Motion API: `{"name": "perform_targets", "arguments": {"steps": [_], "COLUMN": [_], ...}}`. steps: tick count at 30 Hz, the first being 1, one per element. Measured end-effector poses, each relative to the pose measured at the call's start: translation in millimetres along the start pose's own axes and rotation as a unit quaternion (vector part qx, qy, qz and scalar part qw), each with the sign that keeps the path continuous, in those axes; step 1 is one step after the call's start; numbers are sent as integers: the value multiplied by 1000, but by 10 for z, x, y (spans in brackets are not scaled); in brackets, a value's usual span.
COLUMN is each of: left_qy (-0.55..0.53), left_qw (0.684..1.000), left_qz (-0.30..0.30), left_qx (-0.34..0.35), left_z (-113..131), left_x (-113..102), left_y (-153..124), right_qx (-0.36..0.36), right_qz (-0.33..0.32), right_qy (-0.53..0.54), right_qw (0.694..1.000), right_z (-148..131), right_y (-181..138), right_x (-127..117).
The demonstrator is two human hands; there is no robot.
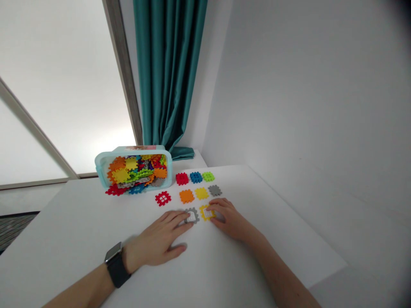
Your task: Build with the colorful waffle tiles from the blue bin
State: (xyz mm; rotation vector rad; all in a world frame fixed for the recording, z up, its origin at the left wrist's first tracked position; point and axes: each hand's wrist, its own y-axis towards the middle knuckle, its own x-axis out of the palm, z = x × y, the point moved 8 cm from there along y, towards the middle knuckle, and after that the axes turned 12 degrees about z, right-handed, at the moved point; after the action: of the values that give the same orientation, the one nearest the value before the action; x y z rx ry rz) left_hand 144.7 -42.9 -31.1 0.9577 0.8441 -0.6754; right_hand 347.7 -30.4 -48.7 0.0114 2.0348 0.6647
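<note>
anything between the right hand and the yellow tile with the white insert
Nothing visible stands between them: the right hand has its fingers at the yellow tile. The gray tile, under the left hand's fingers, lies beside it, not between.

Readable text: none.
Pale blue plastic bin with a rounded rim (170,169), left of centre: a pinkish printed patch (141,147) on its upper side, too small to make out.
Square-faced smartwatch with a black strap (113,253), lower left: nothing legible on its face.
Grey toothed square plastic tile (196,213) and yellow toothed square plastic tile (203,214), near the centre: pale patterned middles; whether printed or cut through, cannot tell.
</note>
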Motion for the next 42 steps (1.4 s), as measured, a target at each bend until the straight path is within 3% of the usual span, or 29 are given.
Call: {"name": "perform_targets", "arguments": {"steps": [13,42], "left_qy": [17,11], "left_qw": [1000,1000], "left_qz": [-17,-8], "left_qx": [0,0], "left_z": [-19,-11], "left_x": [49,25], "left_y": [-7,-3], "right_qx": [38,32], "right_qz": [-33,-13], "right_qy": [14,19], "right_qw": [999,999], "right_z": [44,59], "right_y": [8,-9], "right_x": [40,37]}}
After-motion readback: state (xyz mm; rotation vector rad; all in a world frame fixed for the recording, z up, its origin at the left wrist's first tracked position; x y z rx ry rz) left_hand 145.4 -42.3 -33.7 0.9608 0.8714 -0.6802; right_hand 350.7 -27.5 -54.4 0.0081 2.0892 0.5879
